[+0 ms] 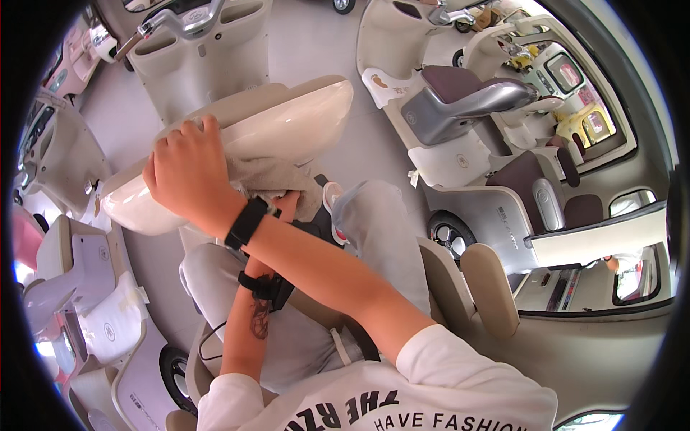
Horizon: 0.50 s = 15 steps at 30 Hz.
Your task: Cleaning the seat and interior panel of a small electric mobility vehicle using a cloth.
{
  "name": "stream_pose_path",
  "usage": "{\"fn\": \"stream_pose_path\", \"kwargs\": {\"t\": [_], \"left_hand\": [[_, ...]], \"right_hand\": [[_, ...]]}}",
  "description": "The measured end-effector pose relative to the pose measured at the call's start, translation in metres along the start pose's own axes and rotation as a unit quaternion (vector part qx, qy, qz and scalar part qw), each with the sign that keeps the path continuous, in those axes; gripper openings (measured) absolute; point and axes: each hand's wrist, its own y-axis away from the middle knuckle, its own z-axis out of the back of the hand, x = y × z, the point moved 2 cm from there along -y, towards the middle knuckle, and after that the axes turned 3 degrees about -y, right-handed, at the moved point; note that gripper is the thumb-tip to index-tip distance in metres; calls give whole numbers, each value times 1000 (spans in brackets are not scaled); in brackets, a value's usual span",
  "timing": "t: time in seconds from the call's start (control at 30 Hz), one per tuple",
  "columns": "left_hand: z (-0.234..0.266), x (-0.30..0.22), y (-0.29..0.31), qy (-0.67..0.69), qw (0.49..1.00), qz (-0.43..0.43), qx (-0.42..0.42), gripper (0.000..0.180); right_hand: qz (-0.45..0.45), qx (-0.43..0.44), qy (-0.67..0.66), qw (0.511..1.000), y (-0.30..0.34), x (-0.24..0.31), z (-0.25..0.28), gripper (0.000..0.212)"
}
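A glossy cream moulded scooter part (295, 129) tilts in front of my knees, long and curved. My right hand (188, 169) crosses over my left arm, its fingers curled over the upper edge of this part. Lower down, my left hand (289, 203) grips a grey-brown cloth (309, 190) bunched against the part's underside. Most of the left fingers are hidden by the cloth and the right forearm. Black bands (248, 221) circle both wrists.
Cream and silver scooters (460, 108) stand at the right, one with a brown seat (449, 82). A lilac scooter (93, 266) is at the left. Another scooter's front panel with handlebar (198, 57) faces me ahead. Beige padded cushions (489, 287) sit by my right side.
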Motion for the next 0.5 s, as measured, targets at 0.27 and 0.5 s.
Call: {"fn": "stream_pose_path", "kwargs": {"t": [0.27, 0.5], "left_hand": [[-25, -5, 0, 27, 994, -23, -105, 71], [-27, 49, 0, 0, 937, -348, 4, 50]], "right_hand": [[-12, 141, -7, 990, -1, -23, 0, 30], [98, -78, -46, 991, 16, -56, 17, 17]]}}
